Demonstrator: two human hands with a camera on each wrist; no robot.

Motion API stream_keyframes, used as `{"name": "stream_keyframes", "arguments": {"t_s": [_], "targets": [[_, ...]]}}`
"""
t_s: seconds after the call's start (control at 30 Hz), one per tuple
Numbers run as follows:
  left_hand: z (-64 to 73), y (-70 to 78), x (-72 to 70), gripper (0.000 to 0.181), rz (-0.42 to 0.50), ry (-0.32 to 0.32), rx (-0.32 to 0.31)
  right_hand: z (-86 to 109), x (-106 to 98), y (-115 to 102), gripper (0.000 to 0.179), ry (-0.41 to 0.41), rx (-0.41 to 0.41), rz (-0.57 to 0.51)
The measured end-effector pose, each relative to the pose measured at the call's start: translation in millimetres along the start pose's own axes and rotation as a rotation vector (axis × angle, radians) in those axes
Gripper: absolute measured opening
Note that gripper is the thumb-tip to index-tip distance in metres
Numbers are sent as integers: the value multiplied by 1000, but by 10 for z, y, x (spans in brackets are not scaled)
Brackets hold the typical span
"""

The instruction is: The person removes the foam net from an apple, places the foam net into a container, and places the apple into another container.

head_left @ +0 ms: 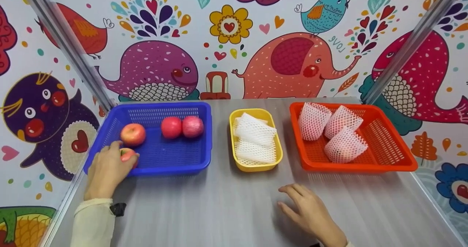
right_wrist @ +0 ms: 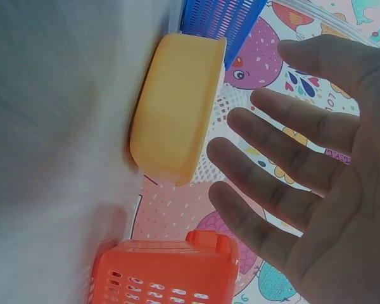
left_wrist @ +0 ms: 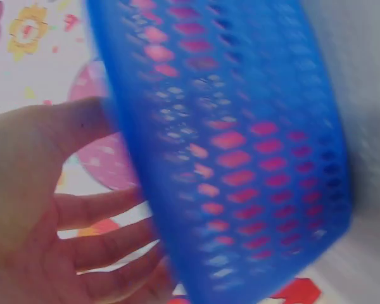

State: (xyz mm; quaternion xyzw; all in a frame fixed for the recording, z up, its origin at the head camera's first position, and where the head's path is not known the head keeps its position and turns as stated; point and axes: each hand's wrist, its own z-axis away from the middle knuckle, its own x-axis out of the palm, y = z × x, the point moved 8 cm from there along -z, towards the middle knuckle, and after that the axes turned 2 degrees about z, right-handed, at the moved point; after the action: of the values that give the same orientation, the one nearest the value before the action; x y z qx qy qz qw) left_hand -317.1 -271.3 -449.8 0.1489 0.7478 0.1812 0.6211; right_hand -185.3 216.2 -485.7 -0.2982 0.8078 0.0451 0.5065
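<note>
My left hand (head_left: 108,168) reaches over the front left corner of the blue basket (head_left: 164,170), its thumb and fingers around a red apple (head_left: 128,156). In the left wrist view the fingertips are hidden behind the basket wall (left_wrist: 240,88). Another apple (head_left: 133,134) lies just behind this one, and two more red apples (head_left: 181,126) sit side by side at the back right. My right hand (head_left: 309,212) hovers with spread fingers over the table, in front of the yellow basket (head_left: 257,167), and holds nothing.
White foam net sleeves (head_left: 256,139) lie stacked in the yellow basket. The red basket (head_left: 360,166) on the right holds three apples in foam nets (head_left: 345,146). Metal posts (head_left: 71,49) and printed wall panels (head_left: 219,57) border the grey table (head_left: 204,210).
</note>
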Motion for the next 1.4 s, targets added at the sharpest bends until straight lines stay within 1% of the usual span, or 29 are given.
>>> {"name": "stream_keyframes", "arguments": {"t_s": [0.03,0.13,0.27,0.33,0.4,0.53,0.6,0.67,0.77,0.83,0.9,1.07,1.17,1.3,1.4], "targets": [[68,82,-17,66,6,13,22,0,-4,2,31,-2,2,2],[279,320,-19,65,17,14,67,-2,-15,5,31,-13,9,4],[533,604,75,65,24,-38,93,-5,-18,10,30,-25,23,5],[638,723,124,65,22,-41,109,-8,-14,8,31,-24,22,10],[739,834,177,65,27,-31,128,-10,-8,-1,31,-18,12,12],[953,1020,287,65,52,11,175,3,6,-26,32,-4,-4,13],[1066,1088,352,65,64,12,189,18,14,-38,33,-1,-5,10],[1176,1135,424,66,72,-11,194,33,23,-47,33,-4,-1,9],[1301,1173,530,67,67,-83,172,48,31,-53,32,-13,10,4],[1354,1185,584,67,62,-132,153,52,31,-50,32,-18,20,4],[1380,1193,616,68,59,-162,140,51,27,-42,32,-19,25,5],[1385,1206,637,69,65,-181,136,29,-12,-31,32,8,5,15],[1381,1214,656,69,72,-185,140,7,-67,-28,34,37,-31,20],[1370,1231,683,68,76,-190,151,-78,-251,30,36,94,-95,41],[1355,1245,681,68,79,-184,161,-196,-460,159,35,117,-118,91]]}}
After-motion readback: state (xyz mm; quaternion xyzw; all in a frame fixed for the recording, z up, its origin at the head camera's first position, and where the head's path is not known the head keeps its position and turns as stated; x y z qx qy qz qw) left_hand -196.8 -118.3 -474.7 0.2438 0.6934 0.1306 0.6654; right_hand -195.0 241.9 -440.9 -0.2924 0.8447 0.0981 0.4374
